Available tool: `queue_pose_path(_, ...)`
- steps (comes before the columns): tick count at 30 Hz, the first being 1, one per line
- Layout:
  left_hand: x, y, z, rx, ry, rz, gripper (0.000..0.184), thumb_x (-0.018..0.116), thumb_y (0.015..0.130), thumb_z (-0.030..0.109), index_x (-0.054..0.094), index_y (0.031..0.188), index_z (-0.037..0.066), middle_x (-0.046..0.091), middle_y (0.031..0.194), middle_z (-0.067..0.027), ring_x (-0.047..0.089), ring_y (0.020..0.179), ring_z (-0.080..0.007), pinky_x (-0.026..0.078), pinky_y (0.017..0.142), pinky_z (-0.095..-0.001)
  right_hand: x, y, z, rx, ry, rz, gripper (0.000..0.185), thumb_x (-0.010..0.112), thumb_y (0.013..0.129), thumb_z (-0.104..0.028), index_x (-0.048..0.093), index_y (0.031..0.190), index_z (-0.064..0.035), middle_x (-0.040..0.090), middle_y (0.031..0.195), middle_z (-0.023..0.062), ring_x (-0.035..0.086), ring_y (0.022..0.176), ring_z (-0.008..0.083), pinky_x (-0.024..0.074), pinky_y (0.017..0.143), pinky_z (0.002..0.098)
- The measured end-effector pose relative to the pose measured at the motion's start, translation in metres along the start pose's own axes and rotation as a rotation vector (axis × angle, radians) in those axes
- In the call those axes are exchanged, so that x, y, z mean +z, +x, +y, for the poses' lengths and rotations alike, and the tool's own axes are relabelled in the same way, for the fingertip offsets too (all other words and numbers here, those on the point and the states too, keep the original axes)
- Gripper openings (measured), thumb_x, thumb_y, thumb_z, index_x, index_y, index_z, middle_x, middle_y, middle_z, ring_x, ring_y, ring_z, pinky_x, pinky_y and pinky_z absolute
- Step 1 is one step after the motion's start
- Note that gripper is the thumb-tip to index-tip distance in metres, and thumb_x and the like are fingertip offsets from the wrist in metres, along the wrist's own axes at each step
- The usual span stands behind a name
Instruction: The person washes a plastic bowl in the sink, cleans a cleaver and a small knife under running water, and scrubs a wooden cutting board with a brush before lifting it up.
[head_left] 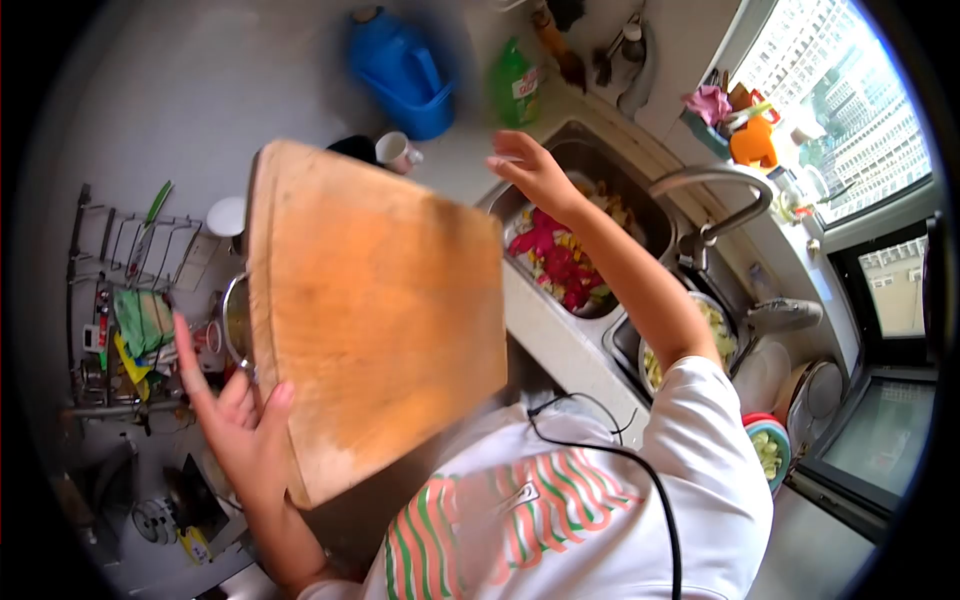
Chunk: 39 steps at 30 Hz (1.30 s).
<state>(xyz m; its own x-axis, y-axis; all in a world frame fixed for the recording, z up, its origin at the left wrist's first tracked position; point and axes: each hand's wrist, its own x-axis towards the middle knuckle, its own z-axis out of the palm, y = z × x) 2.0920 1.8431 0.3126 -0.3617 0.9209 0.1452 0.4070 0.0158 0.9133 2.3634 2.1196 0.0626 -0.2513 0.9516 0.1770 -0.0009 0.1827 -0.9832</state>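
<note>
A large wooden cutting board is tilted up in front of my body. My left hand grips its left edge near a metal ring handle, thumb against the board and index finger stretched out. My right hand is raised beside the sink, away from the board, with fingers apart and nothing visible in it. Below my right forearm, the steel sink holds pink and yellow pieces.
A blue jug, a white mug and a green bottle stand on the counter behind. The faucet arches over the sink. A wire rack is at left. Bowls and plates sit at right.
</note>
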Motion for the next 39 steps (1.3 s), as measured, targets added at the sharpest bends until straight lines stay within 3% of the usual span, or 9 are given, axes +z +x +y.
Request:
queue_pose_path(5, -0.020, -0.015, -0.014, 0.110, -0.044, -0.208, 0.106, 0.060, 0.081, -0.016, 0.002, 0.162, 0.019, 0.063, 0.122, -0.0194, 0.061, 0.104, -0.0162, 0.048, 0.091, -0.0270, 0.025, -0.053, -0.115, -0.101, 0.043, -0.428, 0.076, 0.073, 0.088, -0.049, 0.048, 0.142, -0.0018, 0.057, 0.132, 0.0143, 0.049, 0.127, 0.0211, 0.0375, 0.109, 0.0397)
queue_pose_path(11, -0.023, -0.015, -0.016, 0.411, 0.376, -0.407, 0.103, 0.066, 0.078, -0.006, 0.008, 0.161, 0.011, 0.033, 0.154, -0.0157, 0.046, 0.130, -0.0235, 0.042, 0.105, -0.0336, 0.052, -0.110, -0.122, -0.066, 0.149, -0.044, 0.067, 0.077, 0.086, -0.043, 0.053, 0.131, 0.0005, 0.061, 0.121, 0.0118, 0.055, 0.117, 0.0185, 0.0435, 0.102, 0.0340)
queue_pose_path(14, -0.010, -0.014, -0.002, 0.271, 0.120, -0.482, 0.100, 0.064, 0.081, -0.004, 0.007, 0.161, 0.011, 0.040, 0.149, -0.0167, 0.051, 0.125, -0.0233, 0.045, 0.102, -0.0335, 0.094, -0.149, -0.117, -0.403, -0.335, 0.631, 0.059, 0.076, 0.085, -0.023, 0.048, 0.131, 0.0006, 0.052, 0.130, 0.0223, 0.048, 0.123, 0.0421, 0.0422, 0.104, 0.0440)
queue_pose_path(19, 0.019, 0.031, 0.021, 0.040, 0.002, -0.575, 0.102, 0.062, 0.082, -0.002, -0.004, 0.160, 0.008, 0.053, 0.132, -0.0197, 0.061, 0.106, -0.0222, 0.052, 0.091, -0.0314, 0.169, -0.267, -0.155, -0.693, -0.368, 0.077, 0.105, 0.084, 0.073, -0.041, 0.027, 0.154, -0.0050, 0.022, 0.159, 0.0230, 0.028, 0.144, 0.0421, 0.0250, 0.118, 0.0562)
queue_pose_path(24, 0.057, 0.053, 0.040, 0.034, 0.059, -0.640, 0.103, 0.064, 0.086, 0.008, -0.010, 0.158, 0.008, 0.058, 0.124, -0.0192, 0.063, 0.101, -0.0218, 0.055, 0.085, -0.0337, 0.177, -0.254, -0.144, -0.761, -0.453, 0.444, 0.092, 0.081, 0.069, -0.020, 0.037, 0.147, 0.0018, 0.040, 0.151, 0.0234, 0.045, 0.135, 0.0414, 0.0407, 0.110, 0.0488)
queue_pose_path(28, 0.050, 0.046, 0.058, 0.052, 0.109, -0.656, 0.102, 0.067, 0.092, 0.023, -0.011, 0.159, 0.013, 0.060, 0.123, -0.0186, 0.065, 0.099, -0.0226, 0.057, 0.080, -0.0357, 0.155, -0.259, -0.144, -0.738, -0.415, 0.463, 0.078, 0.079, 0.069, -0.010, 0.048, 0.139, 0.0014, 0.053, 0.142, 0.0193, 0.059, 0.121, 0.0382, 0.0504, 0.098, 0.0447)
queue_pose_path(32, 0.047, 0.119, -0.001, 0.673, -0.004, -0.355, 0.095, 0.060, 0.098, 0.044, -0.006, 0.159, 0.014, 0.052, 0.140, -0.0210, 0.057, 0.121, -0.0282, 0.053, 0.096, -0.0377, 0.118, -0.273, -0.155, -0.603, -0.282, 0.463, 0.068, 0.080, 0.076, -0.007, 0.052, 0.137, -0.0017, 0.059, 0.137, 0.0171, 0.057, 0.126, 0.0353, 0.0494, 0.100, 0.0427)
queue_pose_path(36, 0.077, 0.169, -0.063, 0.549, -0.220, -0.414, 0.097, 0.058, 0.098, 0.050, -0.007, 0.158, 0.012, 0.040, 0.154, -0.0185, 0.029, 0.148, -0.0285, 0.018, 0.122, -0.0436, 0.083, -0.291, -0.178, -0.280, -0.039, 0.416, 0.056, 0.076, 0.085, -0.007, 0.055, 0.137, -0.0041, 0.064, 0.129, 0.0155, 0.063, 0.117, 0.0258, 0.0475, 0.099, 0.0357)
queue_pose_path(39, 0.107, 0.185, -0.096, 0.577, -0.419, -0.518, 0.093, 0.061, 0.099, 0.041, -0.003, 0.159, 0.012, 0.047, 0.147, -0.0156, 0.042, 0.139, -0.0261, 0.026, 0.118, -0.0386, 0.065, -0.297, -0.187, -0.058, -0.001, 0.395, 0.054, 0.077, 0.087, -0.010, 0.055, 0.137, -0.0046, 0.069, 0.116, 0.0093, 0.063, 0.105, 0.0149, 0.0464, 0.095, 0.0294)
